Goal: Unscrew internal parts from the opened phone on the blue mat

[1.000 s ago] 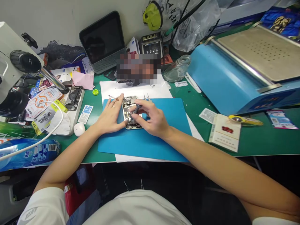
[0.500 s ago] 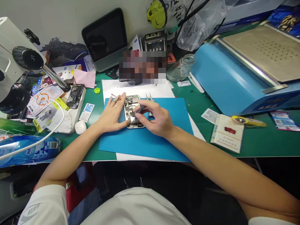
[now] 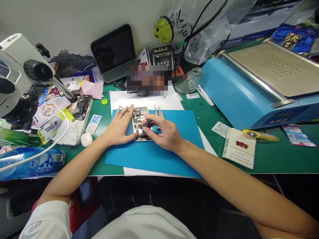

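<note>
The opened smartphone (image 3: 139, 120) lies between your hands, its inner parts facing up. Your left hand (image 3: 121, 127) is spread palm-down along its left edge, index finger and thumb at the frame, a thin cigarette-like stick (image 3: 122, 107) lodged between the fingers. Your right hand (image 3: 166, 132) pinches a dark screwdriver (image 3: 148, 122) between thumb and fingers over the phone, covering part of its right side; you cannot tell whether the tip touches. Beneath are a blue mat (image 3: 149, 161), white paper (image 3: 119, 98) and a green benchtop (image 3: 279, 159) against a wall (image 3: 62, 23). Tweezers (image 3: 158, 112) lie just beyond your right hand; a microscope (image 3: 38, 70) stands left, a blue machine (image 3: 221, 89) right.
</note>
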Demonstrator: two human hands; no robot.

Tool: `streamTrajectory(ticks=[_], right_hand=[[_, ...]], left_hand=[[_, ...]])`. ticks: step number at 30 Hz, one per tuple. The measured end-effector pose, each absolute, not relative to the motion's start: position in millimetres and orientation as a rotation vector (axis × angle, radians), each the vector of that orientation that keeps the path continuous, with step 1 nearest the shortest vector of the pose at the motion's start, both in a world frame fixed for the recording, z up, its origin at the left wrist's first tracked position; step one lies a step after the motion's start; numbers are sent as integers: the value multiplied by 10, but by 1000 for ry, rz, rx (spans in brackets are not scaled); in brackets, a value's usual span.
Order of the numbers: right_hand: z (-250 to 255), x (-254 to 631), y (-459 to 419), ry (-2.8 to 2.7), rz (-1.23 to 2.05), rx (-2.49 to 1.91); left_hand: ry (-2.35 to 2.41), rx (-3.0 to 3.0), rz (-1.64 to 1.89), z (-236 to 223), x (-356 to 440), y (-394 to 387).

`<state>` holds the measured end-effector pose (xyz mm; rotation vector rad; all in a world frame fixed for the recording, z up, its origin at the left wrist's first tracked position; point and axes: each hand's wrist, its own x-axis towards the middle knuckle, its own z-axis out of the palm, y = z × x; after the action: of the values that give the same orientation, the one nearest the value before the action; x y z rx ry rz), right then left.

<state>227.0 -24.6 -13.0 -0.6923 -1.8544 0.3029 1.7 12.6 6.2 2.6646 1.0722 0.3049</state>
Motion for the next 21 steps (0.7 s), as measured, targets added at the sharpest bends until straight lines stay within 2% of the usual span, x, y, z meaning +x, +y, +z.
streamTrajectory(ticks=[21], right_hand=[[-128,2290,-206,-1921,216,-561]], left_hand=[[1049,2643,312,70,27,122]])
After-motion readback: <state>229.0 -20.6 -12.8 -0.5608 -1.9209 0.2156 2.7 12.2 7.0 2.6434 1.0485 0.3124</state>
